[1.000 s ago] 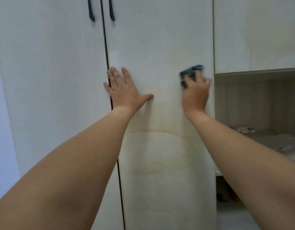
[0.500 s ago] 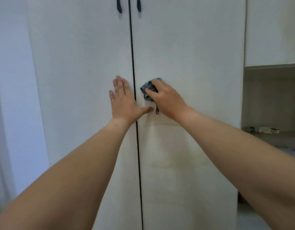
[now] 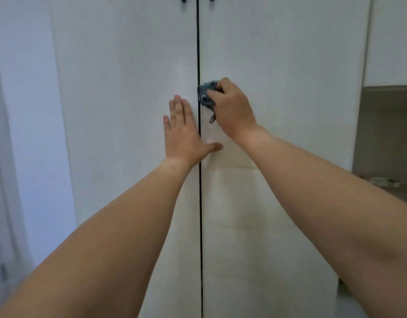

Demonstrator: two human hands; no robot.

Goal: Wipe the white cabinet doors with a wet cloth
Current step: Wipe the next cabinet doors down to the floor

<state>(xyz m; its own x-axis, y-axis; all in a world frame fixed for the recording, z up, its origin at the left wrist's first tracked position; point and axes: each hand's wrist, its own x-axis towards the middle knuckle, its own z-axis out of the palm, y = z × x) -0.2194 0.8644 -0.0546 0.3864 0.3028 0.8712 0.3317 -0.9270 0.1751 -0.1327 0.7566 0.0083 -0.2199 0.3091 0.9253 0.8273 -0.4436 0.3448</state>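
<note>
Right now the right hand (image 3: 232, 109) presses a bunched dark blue-green cloth (image 3: 206, 94) against the right cabinet door (image 3: 285, 88), its fingers curled over the wad and clamped on it, with the cloth poking out past the fingertips toward the dark seam (image 3: 199, 53) between the doors and a frayed tail hanging below the thumb side. Across that seam, the left hand (image 3: 182, 134) lies flat on the left cabinet door (image 3: 129, 111), fingers straight and close together pointing up, the thumb splayed out across the gap onto the right door, just under the cloth hand. To wipe well here, I would judge it best to keep the flat hand bracing the doors so they do not rattle, hold even pressure through the fingertips rather than the palm, and run overlapping strokes along the door edge, since a wadded cloth touches only a small patch at a time. Both doors are smooth, matte, tall flat panels. Below the wrists the right door carries faint yellowish curved tide lines (image 3: 239, 167), which look like stains that will want firmer passes. Beyond the right forearm sits an open wood-toned shelf niche (image 3: 386, 134).
</note>
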